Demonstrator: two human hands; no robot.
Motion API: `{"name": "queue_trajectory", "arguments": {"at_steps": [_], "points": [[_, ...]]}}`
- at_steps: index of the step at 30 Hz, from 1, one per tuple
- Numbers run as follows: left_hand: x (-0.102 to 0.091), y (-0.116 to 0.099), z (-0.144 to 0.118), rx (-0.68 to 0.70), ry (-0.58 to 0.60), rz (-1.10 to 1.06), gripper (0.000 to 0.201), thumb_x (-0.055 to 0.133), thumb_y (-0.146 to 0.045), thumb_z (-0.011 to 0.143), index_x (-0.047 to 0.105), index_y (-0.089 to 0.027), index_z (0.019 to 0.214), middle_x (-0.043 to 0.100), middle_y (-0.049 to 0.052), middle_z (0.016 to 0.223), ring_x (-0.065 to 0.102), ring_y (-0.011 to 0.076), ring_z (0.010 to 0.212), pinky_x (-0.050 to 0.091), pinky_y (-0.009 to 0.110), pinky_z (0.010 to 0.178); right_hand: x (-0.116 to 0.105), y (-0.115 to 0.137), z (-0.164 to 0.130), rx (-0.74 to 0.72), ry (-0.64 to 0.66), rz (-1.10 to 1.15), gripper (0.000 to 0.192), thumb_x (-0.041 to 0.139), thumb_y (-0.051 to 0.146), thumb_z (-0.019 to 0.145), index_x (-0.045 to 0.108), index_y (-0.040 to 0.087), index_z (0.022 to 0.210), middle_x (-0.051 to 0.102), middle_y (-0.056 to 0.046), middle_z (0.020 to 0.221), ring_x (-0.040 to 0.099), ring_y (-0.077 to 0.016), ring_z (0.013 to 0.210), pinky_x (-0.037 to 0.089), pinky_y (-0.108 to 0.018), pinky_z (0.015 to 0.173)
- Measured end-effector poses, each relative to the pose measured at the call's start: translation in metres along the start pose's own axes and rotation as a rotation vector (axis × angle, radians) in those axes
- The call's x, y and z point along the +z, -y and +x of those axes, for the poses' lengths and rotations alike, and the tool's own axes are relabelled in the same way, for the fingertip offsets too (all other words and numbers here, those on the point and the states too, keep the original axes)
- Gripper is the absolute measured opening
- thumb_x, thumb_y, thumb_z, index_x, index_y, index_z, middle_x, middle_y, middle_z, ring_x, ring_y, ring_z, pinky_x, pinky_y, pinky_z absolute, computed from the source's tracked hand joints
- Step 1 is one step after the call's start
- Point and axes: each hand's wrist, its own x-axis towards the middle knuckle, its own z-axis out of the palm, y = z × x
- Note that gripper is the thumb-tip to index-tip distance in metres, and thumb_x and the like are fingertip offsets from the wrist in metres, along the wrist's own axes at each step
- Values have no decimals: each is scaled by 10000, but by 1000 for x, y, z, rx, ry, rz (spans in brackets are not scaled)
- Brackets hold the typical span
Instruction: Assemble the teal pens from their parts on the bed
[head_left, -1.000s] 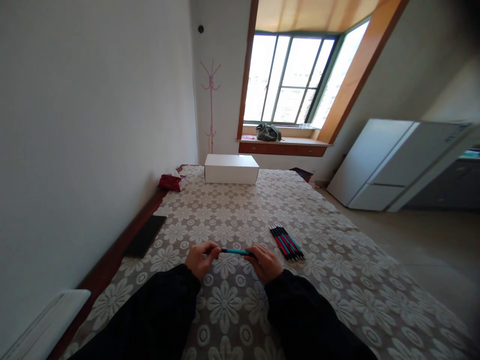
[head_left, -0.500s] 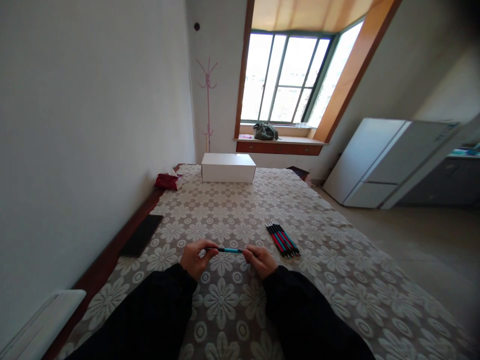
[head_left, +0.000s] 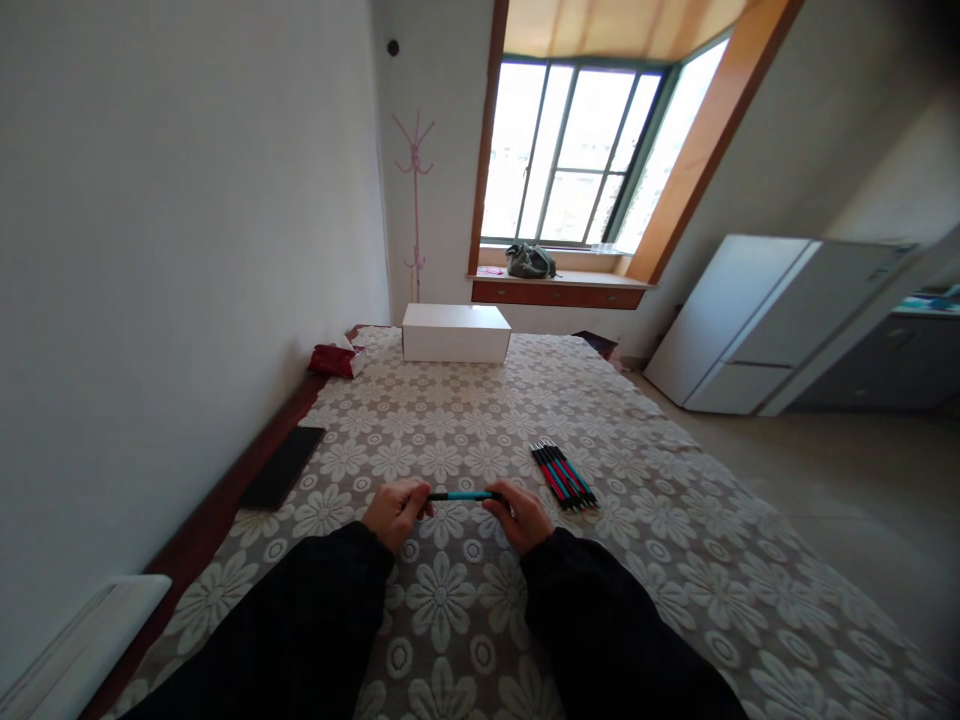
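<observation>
A slim teal-and-black pen is held level, sideways between my two hands above the flowered tablecloth. My left hand is closed around its left end. The fingers of my right hand pinch the other end, and both pen ends are hidden in the fingers. Just beyond my right hand, several similar pens in black, red and teal lie side by side on the cloth, their pale tips pointing away from me.
A long white box stands at the table's far end. To its left is a red tissue pack. A flat black tablet-like slab lies near the left edge by the wall. At lower left is a white object, partly out of view.
My right fingers have shifted on the pen's end, with the index finger now over it. The black part beside my left hand shows more. The row of pens lies as before.
</observation>
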Motion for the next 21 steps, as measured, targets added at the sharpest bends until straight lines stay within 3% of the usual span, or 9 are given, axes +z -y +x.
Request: {"name": "queue_trajectory", "arguments": {"at_steps": [6, 11, 15, 21], "points": [[-3, 6, 1, 48, 54, 21, 538, 386, -468, 991, 702, -196, 651, 616, 33, 604, 596, 193, 686, 459, 300, 722, 1, -4, -1, 55, 82, -35, 407, 412, 510, 1006, 556, 212, 769, 560, -21, 674, 520, -172, 613, 387, -279, 604], [0, 11, 2, 31, 41, 94, 315, 546, -414, 911, 732, -201, 774, 666, 36, 711, 580, 190, 715, 445, 289, 692, 3, -15, -1, 193, 96, 24, 260, 514, 465, 948, 588, 221, 902, 557, 15, 629, 528, -166, 565, 379, -265, 559], [3, 12, 3, 53, 14, 122, 305, 555, -408, 918, 728, -202, 774, 682, 40, 738, 580, 190, 732, 437, 295, 707, 7, -19, 0, 279, 63, 107, 255, 518, 462, 933, 580, 217, 969, 600, 7, 654, 563, -173, 564, 419, -266, 558], [3, 9, 1, 77, 6, 108, 318, 557, -426, 927, 741, -204, 792, 690, 46, 740, 590, 192, 733, 452, 297, 704, 10, -12, -1, 228, 125, 17, 246, 406, 417, 1000, 551, 220, 978, 603, 1, 652, 578, -192, 574, 417, -286, 585]]}}
